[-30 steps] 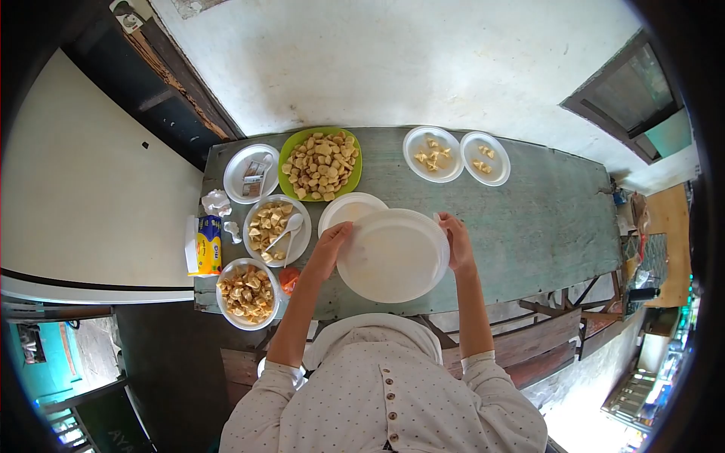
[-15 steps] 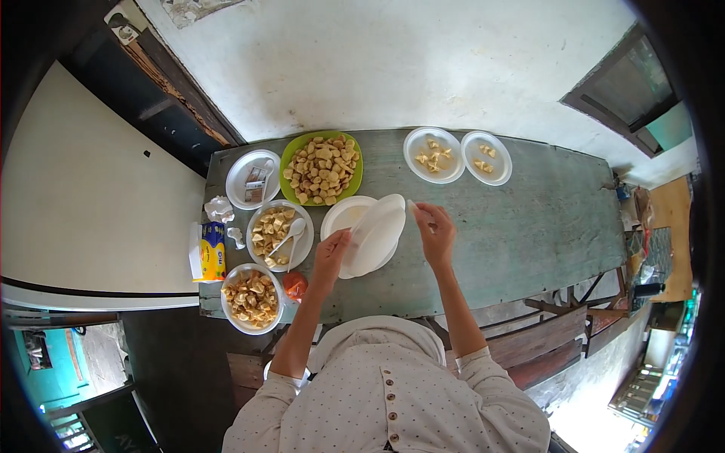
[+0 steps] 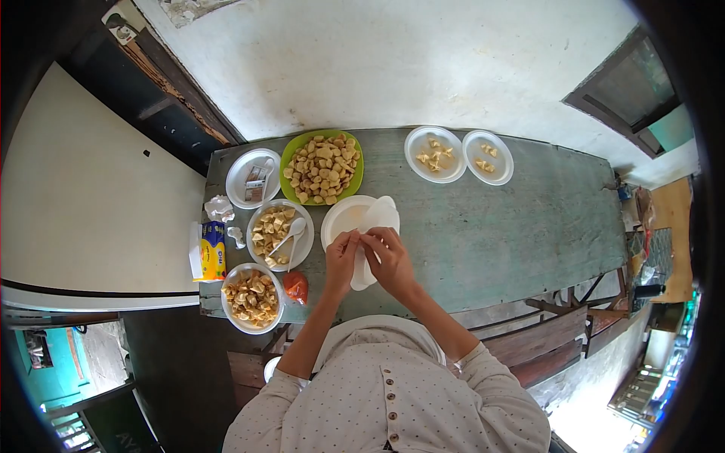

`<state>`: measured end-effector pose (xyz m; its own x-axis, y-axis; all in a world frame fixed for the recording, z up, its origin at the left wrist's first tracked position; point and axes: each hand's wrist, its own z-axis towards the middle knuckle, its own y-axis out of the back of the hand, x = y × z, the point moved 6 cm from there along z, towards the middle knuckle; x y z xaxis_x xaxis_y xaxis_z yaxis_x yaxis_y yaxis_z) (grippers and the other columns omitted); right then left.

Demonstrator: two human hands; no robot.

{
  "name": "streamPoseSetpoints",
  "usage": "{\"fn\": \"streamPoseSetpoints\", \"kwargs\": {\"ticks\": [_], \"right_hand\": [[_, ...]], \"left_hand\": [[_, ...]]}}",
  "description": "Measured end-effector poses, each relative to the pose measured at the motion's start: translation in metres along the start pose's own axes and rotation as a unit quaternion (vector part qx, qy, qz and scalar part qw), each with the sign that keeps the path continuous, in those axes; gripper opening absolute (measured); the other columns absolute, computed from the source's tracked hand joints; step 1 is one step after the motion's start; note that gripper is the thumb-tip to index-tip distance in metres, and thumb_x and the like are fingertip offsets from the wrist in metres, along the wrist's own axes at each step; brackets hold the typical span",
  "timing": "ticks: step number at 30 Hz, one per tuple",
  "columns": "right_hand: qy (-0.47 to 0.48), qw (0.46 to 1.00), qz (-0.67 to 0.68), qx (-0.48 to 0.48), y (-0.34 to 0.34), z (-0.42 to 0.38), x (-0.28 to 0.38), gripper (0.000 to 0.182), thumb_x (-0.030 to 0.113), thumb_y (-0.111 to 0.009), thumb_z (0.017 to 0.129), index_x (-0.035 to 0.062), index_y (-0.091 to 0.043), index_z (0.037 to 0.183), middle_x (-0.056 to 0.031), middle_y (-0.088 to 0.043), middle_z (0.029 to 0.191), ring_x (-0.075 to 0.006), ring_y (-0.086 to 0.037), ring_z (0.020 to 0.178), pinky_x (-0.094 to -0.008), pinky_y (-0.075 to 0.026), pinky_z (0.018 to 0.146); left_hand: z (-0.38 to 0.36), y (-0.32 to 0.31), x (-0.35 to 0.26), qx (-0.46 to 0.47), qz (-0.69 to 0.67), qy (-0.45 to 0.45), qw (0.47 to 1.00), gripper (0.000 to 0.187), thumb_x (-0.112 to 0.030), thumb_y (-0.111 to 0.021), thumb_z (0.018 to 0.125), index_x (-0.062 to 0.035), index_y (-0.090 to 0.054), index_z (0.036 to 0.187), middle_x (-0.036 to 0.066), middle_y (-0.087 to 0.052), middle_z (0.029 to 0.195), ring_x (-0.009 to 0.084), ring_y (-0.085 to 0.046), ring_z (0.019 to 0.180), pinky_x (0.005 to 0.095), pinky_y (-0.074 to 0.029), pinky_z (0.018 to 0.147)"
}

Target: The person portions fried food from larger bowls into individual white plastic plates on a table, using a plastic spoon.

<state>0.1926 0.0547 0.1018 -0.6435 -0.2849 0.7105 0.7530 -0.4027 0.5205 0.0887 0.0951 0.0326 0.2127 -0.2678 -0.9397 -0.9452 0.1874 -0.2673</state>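
Note:
My left hand (image 3: pixel 342 257) and my right hand (image 3: pixel 387 260) meet at the middle of the table's near side, fingertips pinched together on a thin white plate (image 3: pixel 381 214) seen partly edge-on. Beneath and behind it lies another white plate (image 3: pixel 340 220) on the table. What else the fingertips may hold is too small to tell. Just left is a white plate of pale pieces (image 3: pixel 266 234) with a white spoon (image 3: pixel 298 226). Behind stands a green bowl (image 3: pixel 285 162) heaped with brown round pieces. A red-orange bag (image 3: pixel 295 287) lies near my left forearm.
Two white plates with small folded pieces (image 3: pixel 434 175) (image 3: pixel 489 177) sit at the back right. At left are a plate of brown pieces (image 3: pixel 254 328), a tissue pack (image 3: pixel 214 253), crumpled tissue (image 3: pixel 220 209) and a plate with banknotes (image 3: pixel 238 181). A bench (image 3: pixel 544 337) stands along the near side.
My right hand has moved left to meet my left hand, which shifted slightly right. The held plate has turned and now shows narrower and lower between them.

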Motion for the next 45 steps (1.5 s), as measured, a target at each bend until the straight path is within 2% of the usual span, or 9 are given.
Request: {"fn": "streamPoseSetpoints", "kwargs": {"ticks": [3,13,16,24,30,36,39,41,45], "right_hand": [[0.013,1.0,-0.002,0.016,-0.005,-0.005,-0.002,0.022,-0.003,-0.06,0.068,0.0025,-0.058,0.09,-0.0086,-0.053,0.087,-0.0262,-0.053,0.079,-0.0357,-0.047,0.066],[0.073,0.992,-0.055,0.091,-0.019,-0.024,0.01,0.027,0.004,-0.062,0.066,0.0042,-0.058,0.093,-0.0064,-0.051,0.093,-0.0232,-0.052,0.079,-0.0342,-0.044,0.066],[0.092,0.989,-0.077,0.082,-0.019,-0.029,0.013,0.028,0.007,-0.063,0.067,0.0058,-0.058,0.095,-0.005,-0.051,0.093,-0.0208,-0.052,0.081,-0.034,-0.041,0.068],[0.089,0.988,-0.107,0.064,-0.018,-0.047,-0.002,0.033,0.009,-0.064,0.067,0.0125,-0.06,0.099,-0.0015,-0.05,0.093,-0.0176,-0.052,0.082,-0.0336,-0.04,0.071],[0.079,0.989,-0.109,0.055,-0.005,-0.052,-0.016,0.032,0.005,-0.064,0.064,0.0153,-0.063,0.094,-0.0018,-0.053,0.092,-0.0183,-0.052,0.081,-0.0342,-0.04,0.073],[0.015,0.991,-0.133,0.022,0.011,-0.055,-0.049,0.031,-0.002,-0.066,0.062,0.0131,-0.066,0.089,-0.0037,-0.057,0.089,-0.0184,-0.054,0.08,-0.0335,-0.041,0.073],[-0.022,0.994,-0.103,-0.03,0.025,-0.047,-0.057,0.026,-0.003,-0.065,0.066,0.0097,-0.065,0.088,-0.0067,-0.059,0.086,-0.0208,-0.057,0.076,-0.0321,-0.044,0.07],[-0.121,0.991,0.009,-0.063,0.033,-0.043,-0.065,0.018,-0.002,-0.062,0.071,0.0065,-0.064,0.088,-0.01,-0.06,0.083,-0.0257,-0.058,0.075,-0.0334,-0.046,0.066],[-0.145,0.985,0.033,-0.086,0.033,-0.031,-0.055,0.017,-0.002,-0.061,0.073,0.0048,-0.064,0.088,-0.0113,-0.06,0.081,-0.0267,-0.058,0.074,-0.0322,-0.047,0.064]], "left_hand": [[0.002,0.003,0.016,-0.014,-0.055,0.04,0.998,0.022,-0.019,-0.052,0.089,0.0016,-0.061,0.091,-0.001,-0.056,0.076,0.0034,-0.046,0.066,0.018,-0.038,0.059],[0.001,0.007,0.014,-0.07,-0.087,0.02,0.994,0.024,-0.015,-0.057,0.085,0.0041,-0.057,0.099,0.004,-0.058,0.079,0.0086,-0.053,0.06,0.0218,-0.045,0.053],[0.001,0.01,0.015,-0.094,-0.146,0.043,0.984,0.023,-0.015,-0.06,0.082,0.002,-0.055,0.097,0.004,-0.058,0.08,0.0093,-0.055,0.067,0.0204,-0.044,0.057],[0.006,0.028,0.024,-0.176,-0.246,0.058,0.952,0.031,-0.009,-0.052,0.085,0.0034,-0.047,0.113,0.012,-0.055,0.107,0.0218,-0.055,0.095,0.0341,-0.047,0.083],[0.011,0.035,0.021,-0.181,-0.295,0.053,0.937,0.03,-0.01,-0.057,0.084,0.0023,-0.051,0.109,0.009,-0.056,0.105,0.0181,-0.056,0.093,0.0303,-0.047,0.082],[0.013,0.045,0.003,-0.178,-0.289,0.047,0.939,0.03,-0.01,-0.055,0.084,0.0018,-0.05,0.111,0.009,-0.056,0.106,0.0183,-0.056,0.094,0.0301,-0.046,0.083],[0.013,0.047,0.004,-0.177,-0.277,0.054,0.943,0.029,-0.01,-0.054,0.085,0.002,-0.05,0.111,0.009,-0.057,0.105,0.018,-0.056,0.093,0.0298,-0.047,0.083],[0.01,0.042,0.003,-0.158,-0.266,0.047,0.95,0.029,-0.011,-0.054,0.085,0.002,-0.05,0.111,0.008,-0.057,0.104,0.0176,-0.057,0.092,0.0294,-0.046,0.082],[0.003,0.028,0.005,-0.104,-0.216,0.031,0.97,0.031,-0.012,-0.052,0.086,0.0032,-0.047,0.113,0.009,-0.056,0.106,0.0182,-0.054,0.097,0.0299,-0.044,0.085]]}}
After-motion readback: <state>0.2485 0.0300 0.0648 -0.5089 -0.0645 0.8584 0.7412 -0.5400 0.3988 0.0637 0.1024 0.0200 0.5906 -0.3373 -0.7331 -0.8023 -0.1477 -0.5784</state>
